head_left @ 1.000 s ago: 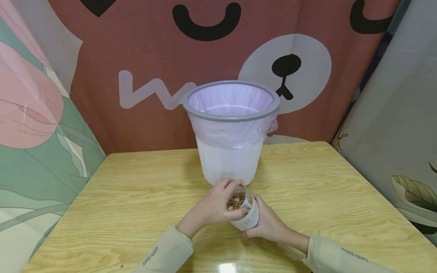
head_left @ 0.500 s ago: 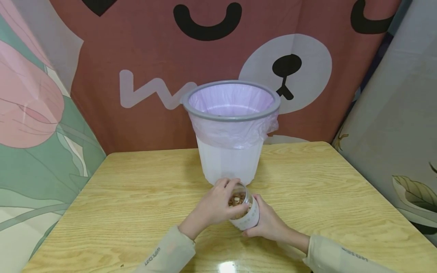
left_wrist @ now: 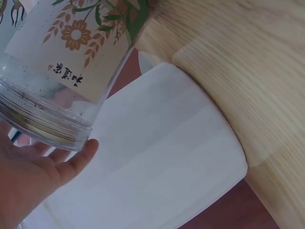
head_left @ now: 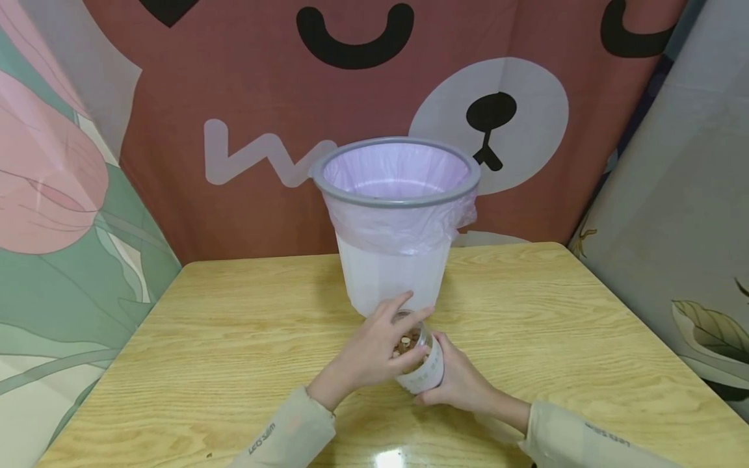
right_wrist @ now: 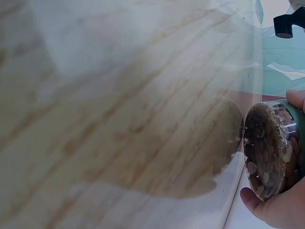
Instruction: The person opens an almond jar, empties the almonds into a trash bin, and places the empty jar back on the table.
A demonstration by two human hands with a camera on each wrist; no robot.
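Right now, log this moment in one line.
left hand: spread over jar; right hand: gripping jar; inside: brown and pale pieces; bin: lined, beyond jar

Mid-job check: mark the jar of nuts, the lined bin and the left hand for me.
Jar of nuts [head_left: 428,373]: head view, on its pale label.
Lined bin [head_left: 391,274]: head view, on its white front wall.
Left hand [head_left: 371,349]: head view, on its back.

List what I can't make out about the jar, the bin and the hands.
Head view: part of the top of the jar, behind the left hand.
Head view: some fingers of the right hand, behind the jar.
Head view: the lower inside of the bin, behind its near wall.
Left wrist view: the jar's base, cut off by the top edge.
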